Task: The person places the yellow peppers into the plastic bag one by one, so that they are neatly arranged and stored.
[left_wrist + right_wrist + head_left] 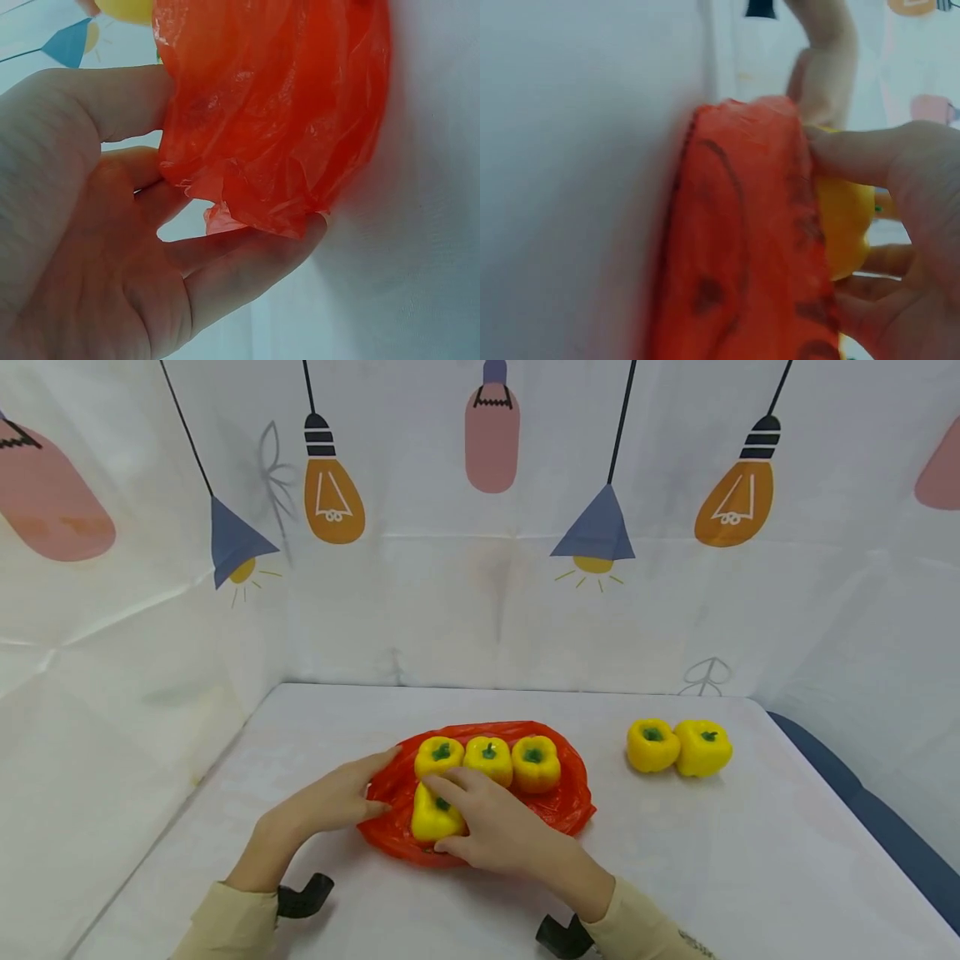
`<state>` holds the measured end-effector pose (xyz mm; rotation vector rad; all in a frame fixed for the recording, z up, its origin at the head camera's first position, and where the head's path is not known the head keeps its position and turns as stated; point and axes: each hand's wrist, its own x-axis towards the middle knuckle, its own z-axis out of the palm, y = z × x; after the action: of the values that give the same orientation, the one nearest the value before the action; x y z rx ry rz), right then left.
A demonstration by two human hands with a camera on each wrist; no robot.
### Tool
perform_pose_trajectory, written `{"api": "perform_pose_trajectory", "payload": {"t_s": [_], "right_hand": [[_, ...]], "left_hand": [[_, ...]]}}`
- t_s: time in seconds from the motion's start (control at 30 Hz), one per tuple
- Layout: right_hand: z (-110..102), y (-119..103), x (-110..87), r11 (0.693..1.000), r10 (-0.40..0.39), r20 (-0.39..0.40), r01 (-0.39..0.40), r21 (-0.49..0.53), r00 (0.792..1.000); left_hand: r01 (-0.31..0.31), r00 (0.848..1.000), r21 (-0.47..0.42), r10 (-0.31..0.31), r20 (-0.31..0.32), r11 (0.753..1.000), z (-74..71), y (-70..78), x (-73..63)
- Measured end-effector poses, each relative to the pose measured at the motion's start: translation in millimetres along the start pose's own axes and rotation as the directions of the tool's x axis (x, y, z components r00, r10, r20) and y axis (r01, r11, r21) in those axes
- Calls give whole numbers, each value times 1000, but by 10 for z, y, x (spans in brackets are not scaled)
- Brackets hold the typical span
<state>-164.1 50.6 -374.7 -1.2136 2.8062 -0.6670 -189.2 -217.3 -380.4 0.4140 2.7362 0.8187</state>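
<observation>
Currently, nearest yellow pepper (429, 820) in red bag (574, 781) gripped by right hand (498, 828); left hand (335, 797) spread against bag's left edge.

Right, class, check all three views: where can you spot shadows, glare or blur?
Head view: soft, even light, with faint shadows on the table by the two right-hand yellow peppers; left wrist view: small glossy highlights on the red bag; right wrist view: dim, with the bag's table-side edge and its dark markings blurred.
</observation>
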Motion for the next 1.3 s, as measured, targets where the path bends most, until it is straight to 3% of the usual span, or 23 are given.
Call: {"api": "perform_pose_trajectory", "payload": {"t_s": [0.8, 1.3], "right_hand": [[63, 28, -2, 998, 22, -18, -23, -63, 1000], [-187, 53, -73, 999, 39, 52, -38, -29, 998]], "left_hand": [[10, 1000, 21, -9, -9, 1000, 23, 35, -11], [19, 1000, 23, -19, -8, 1000, 45, 14, -6]]}}
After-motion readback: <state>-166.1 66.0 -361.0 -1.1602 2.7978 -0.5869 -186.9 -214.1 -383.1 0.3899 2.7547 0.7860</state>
